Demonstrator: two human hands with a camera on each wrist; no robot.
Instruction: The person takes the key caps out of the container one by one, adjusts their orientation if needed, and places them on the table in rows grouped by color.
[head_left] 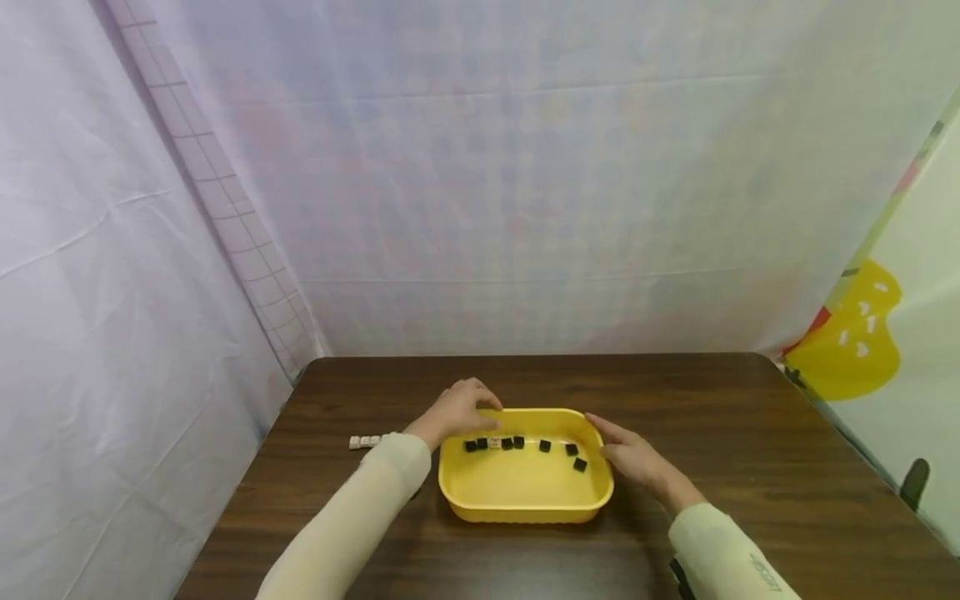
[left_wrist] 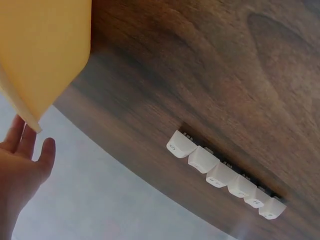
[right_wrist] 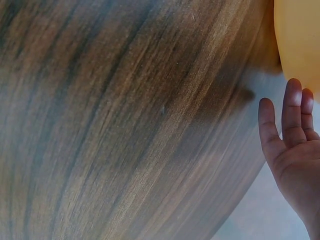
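Observation:
A yellow plastic tray [head_left: 525,493] with rounded corners sits on the table. Inside it lie several black keycaps [head_left: 544,446], mostly along the far side, with a white keycap [head_left: 495,442] among them. My left hand [head_left: 459,410] reaches over the tray's far left corner, thumb and fingers apart above the keycaps. At the right end, my right hand [head_left: 637,457] has its fingers against the tray wall; these fingers [right_wrist: 292,112] look nearly straight in the right wrist view. Left of the tray, white keycaps [left_wrist: 220,175] with letters stand in a row, partly hidden by my left arm in the head view.
The dark wood-grain table [head_left: 712,417] has rounded far corners. White curtain sheets [head_left: 510,183] hang behind it and along the left side. A yellow printed shape [head_left: 855,342] shows on the sheet at the right.

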